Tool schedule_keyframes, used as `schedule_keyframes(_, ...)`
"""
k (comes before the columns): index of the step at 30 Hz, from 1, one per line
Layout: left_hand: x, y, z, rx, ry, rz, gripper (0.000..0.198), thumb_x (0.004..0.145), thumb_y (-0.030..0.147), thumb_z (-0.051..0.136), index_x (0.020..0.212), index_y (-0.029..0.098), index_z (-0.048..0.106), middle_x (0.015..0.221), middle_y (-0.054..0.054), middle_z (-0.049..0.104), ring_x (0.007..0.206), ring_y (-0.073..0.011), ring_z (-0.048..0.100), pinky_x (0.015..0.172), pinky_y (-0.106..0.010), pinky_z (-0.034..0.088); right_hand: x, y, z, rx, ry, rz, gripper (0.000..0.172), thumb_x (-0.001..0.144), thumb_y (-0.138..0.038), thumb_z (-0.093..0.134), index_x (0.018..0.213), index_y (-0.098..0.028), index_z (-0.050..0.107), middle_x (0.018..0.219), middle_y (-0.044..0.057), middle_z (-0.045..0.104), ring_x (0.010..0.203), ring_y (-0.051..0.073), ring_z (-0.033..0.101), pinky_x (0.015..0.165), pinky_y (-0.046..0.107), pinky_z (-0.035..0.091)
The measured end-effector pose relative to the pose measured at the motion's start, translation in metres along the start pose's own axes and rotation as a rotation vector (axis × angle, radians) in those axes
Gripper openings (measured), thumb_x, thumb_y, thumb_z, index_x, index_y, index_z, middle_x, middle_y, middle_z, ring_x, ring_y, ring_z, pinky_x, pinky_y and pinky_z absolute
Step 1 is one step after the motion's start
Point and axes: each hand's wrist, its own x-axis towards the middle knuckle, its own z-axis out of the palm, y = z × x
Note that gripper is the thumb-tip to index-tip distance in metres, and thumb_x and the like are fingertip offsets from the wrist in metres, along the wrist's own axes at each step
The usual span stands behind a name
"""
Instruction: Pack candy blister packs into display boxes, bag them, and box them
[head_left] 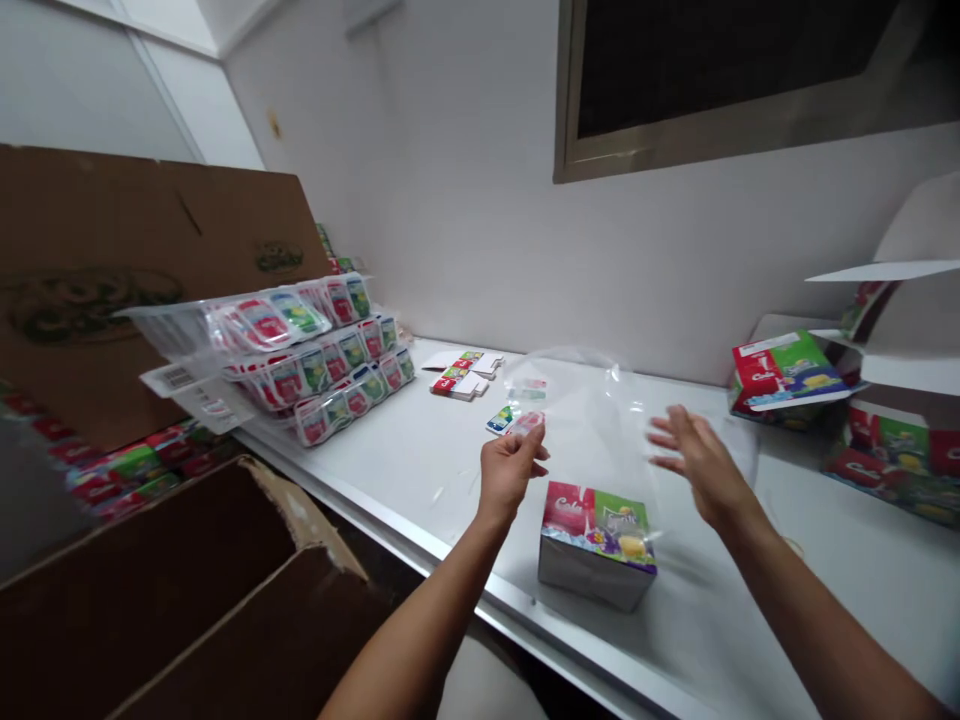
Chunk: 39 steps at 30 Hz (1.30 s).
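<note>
My left hand (511, 470) is closed in a pinch on the near left edge of a clear plastic bag (581, 405), which bulges upward over the table. Just off the bag's right side, my right hand (703, 462) has its fingers spread, slightly blurred, and I see nothing in it. Below and between the hands, a printed carton (598, 535) in red, green and purple, marked "Cola", stands near the table's front edge. Behind the left hand lie a few small printed packs (500, 420), partly seen through the plastic.
On the left, clear trays of red and green packs (349, 365) are stacked beside a large brown carton (150, 260). Flattened printed boxes (461, 375) lie near the wall. More Cola cartons (787, 372) stand at the right. An open brown box (187, 590) occupies the lower left.
</note>
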Motion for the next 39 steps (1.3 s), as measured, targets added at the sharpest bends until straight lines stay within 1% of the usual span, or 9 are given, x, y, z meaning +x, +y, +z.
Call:
schedule_keyframes(3, -0.007, -0.002, -0.001, 0.116, 0.063, 0.086, 0.054, 0.069, 0.063, 0.067, 0.050, 0.013, 0.059, 0.050, 0.000, 0.060, 0.037, -0.0070, 0.046, 0.039, -0.021, 0.037, -0.029, -0.007, 0.008, -0.352, 0.199, -0.415, 0.061, 0.078, -0.055, 0.065, 0.127, -0.024, 0.048, 0.121, 0.014, 0.056, 0.098, 0.027, 0.059, 0.079, 0.042, 0.052)
schedule_keyframes(6, -0.012, -0.002, 0.005, 0.209, 0.055, 0.153, 0.057, 0.075, 0.065, 0.060, 0.048, 0.015, 0.060, 0.043, 0.002, 0.053, 0.036, -0.0078, 0.043, 0.041, -0.022, 0.034, -0.045, -0.015, 0.026, -0.570, -0.072, -0.668, 0.066, 0.074, -0.053, 0.070, 0.128, -0.022, 0.048, 0.120, 0.015, 0.058, 0.106, 0.031, 0.056, 0.088, 0.046, 0.046)
schedule_keyframes(11, -0.009, 0.004, 0.013, 0.324, 0.006, 0.278, 0.060, 0.083, 0.063, 0.050, 0.046, 0.017, 0.059, 0.039, 0.003, 0.047, 0.043, -0.0106, 0.047, 0.053, -0.024, 0.039, -0.031, -0.004, 0.044, -0.714, -0.234, -0.715, 0.018, 0.091, -0.037, 0.055, 0.097, -0.022, 0.061, 0.095, 0.006, 0.069, 0.086, 0.024, 0.062, 0.077, 0.037, 0.044)
schedule_keyframes(15, 0.002, 0.005, 0.009, 0.482, -0.045, 0.345, 0.053, 0.077, 0.065, 0.058, 0.055, 0.017, 0.059, 0.053, 0.000, 0.058, 0.055, -0.0146, 0.056, 0.059, -0.025, 0.041, -0.004, -0.003, 0.035, -0.706, -0.169, -0.680, 0.018, 0.095, -0.030, 0.048, 0.086, -0.022, 0.062, 0.081, 0.003, 0.068, 0.076, 0.019, 0.061, 0.070, 0.031, 0.043)
schedule_keyframes(17, 0.009, 0.002, 0.007, 0.670, 0.016, 0.401, 0.049, 0.068, 0.063, 0.069, 0.085, 0.018, 0.065, 0.077, -0.004, 0.069, 0.068, -0.0200, 0.062, 0.062, -0.028, 0.044, 0.007, -0.009, 0.032, -0.787, -0.070, -0.757, 0.018, 0.095, -0.029, 0.048, 0.087, -0.021, 0.063, 0.081, 0.005, 0.068, 0.077, 0.020, 0.061, 0.070, 0.031, 0.042)
schedule_keyframes(20, 0.023, -0.002, 0.008, 0.923, 0.236, 0.639, 0.072, 0.073, 0.051, 0.070, 0.132, 0.017, 0.044, 0.117, -0.015, 0.064, 0.092, -0.0280, 0.064, 0.076, -0.036, 0.045, 0.019, -0.017, 0.033, -0.954, 0.023, -0.958, 0.019, 0.095, -0.024, 0.047, 0.088, -0.019, 0.064, 0.081, 0.007, 0.068, 0.075, 0.021, 0.059, 0.070, 0.033, 0.039)
schedule_keyframes(24, 0.048, -0.008, 0.012, 1.107, 0.326, 0.836, 0.038, 0.091, 0.033, 0.049, 0.124, 0.015, 0.053, 0.091, -0.012, 0.071, 0.079, -0.0247, 0.066, 0.073, -0.033, 0.044, 0.030, -0.016, 0.036, -1.014, -0.001, -1.126, 0.020, 0.095, -0.018, 0.045, 0.096, -0.021, 0.065, 0.084, 0.005, 0.069, 0.075, 0.019, 0.057, 0.071, 0.033, 0.038)
schedule_keyframes(31, 0.081, -0.023, 0.016, 1.216, 0.373, 0.890, 0.042, 0.098, 0.032, 0.034, 0.126, 0.011, 0.056, 0.075, -0.012, 0.072, 0.062, -0.0214, 0.066, 0.060, -0.028, 0.042, 0.045, 0.021, 0.027, -1.117, -0.061, -1.056, 0.023, 0.092, -0.011, 0.044, 0.095, -0.018, 0.066, 0.086, 0.007, 0.068, 0.078, 0.020, 0.058, 0.070, 0.033, 0.037)
schedule_keyframes(39, 0.060, -0.073, -0.001, 1.190, 0.118, 0.793, 0.041, 0.096, 0.034, 0.041, 0.126, 0.012, 0.057, 0.075, -0.011, 0.073, 0.066, -0.0205, 0.068, 0.063, -0.026, 0.046, 0.014, 0.072, 0.016, -0.855, -0.063, -0.734, 0.018, 0.095, -0.024, 0.047, 0.094, -0.019, 0.065, 0.090, 0.005, 0.068, 0.075, 0.016, 0.064, 0.064, 0.026, 0.045)
